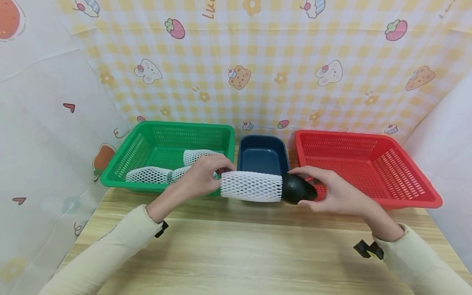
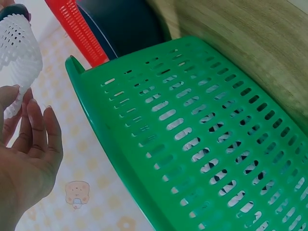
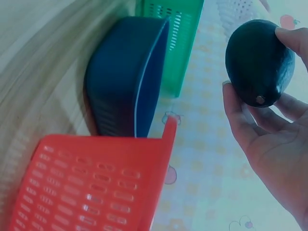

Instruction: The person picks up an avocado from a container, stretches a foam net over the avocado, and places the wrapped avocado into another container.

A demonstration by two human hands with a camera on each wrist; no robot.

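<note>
A dark avocado (image 1: 293, 189) is held in my right hand (image 1: 333, 191), thumb and fingers around its narrow end. Its other end meets the mouth of a white foam net sleeve (image 1: 252, 187); how far it sits inside is hidden. My left hand (image 1: 206, 175) pinches the sleeve's far end. Both are held up in front of a dark blue bin (image 1: 262, 157). In the right wrist view the avocado (image 3: 260, 62) shows its stem end, and the left wrist view shows the net sleeve (image 2: 20, 53) between thumb and fingers.
To the left stands a green basket (image 1: 167, 125) with several net-wrapped pieces (image 1: 147, 175) in it. On the right is a red basket (image 1: 368, 137). All stand on a wooden table (image 1: 250, 254) against a patterned cloth (image 1: 206, 82).
</note>
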